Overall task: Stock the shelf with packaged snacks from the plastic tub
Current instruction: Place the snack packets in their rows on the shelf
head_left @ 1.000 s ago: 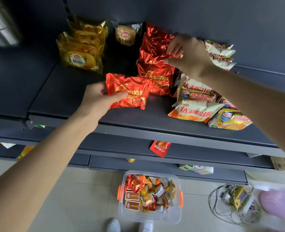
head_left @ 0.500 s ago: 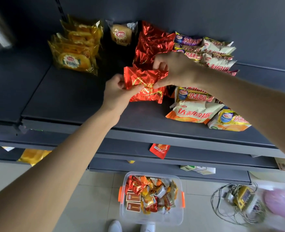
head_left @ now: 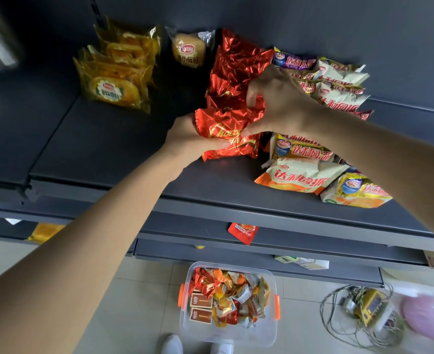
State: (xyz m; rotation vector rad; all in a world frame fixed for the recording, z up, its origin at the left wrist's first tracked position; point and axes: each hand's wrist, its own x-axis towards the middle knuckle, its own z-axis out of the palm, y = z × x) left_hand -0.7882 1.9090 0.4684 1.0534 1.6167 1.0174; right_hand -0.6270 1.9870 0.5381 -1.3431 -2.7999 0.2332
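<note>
A red foil snack pack (head_left: 226, 135) lies at the front of a row of red foil packs (head_left: 236, 65) on the dark shelf (head_left: 103, 146). My left hand (head_left: 187, 139) grips its left end and my right hand (head_left: 277, 100) pinches its upper right edge, fingers curled over the foil. On the floor below stands the clear plastic tub (head_left: 227, 335) with orange latches, holding several mixed snack packs.
Yellow bread packs (head_left: 113, 75) and a small bun pack (head_left: 189, 48) stand at the shelf's left rear. White, orange and purple snack packs (head_left: 302, 175) fill the right. Lower shelves hold a red sachet (head_left: 244, 232). Tangled cables and a yellow device (head_left: 363, 307) lie on the floor right.
Both hands have brought the red pack rightward and down against the front of the red row; my right hand came off the rear pack and took hold of this one.
</note>
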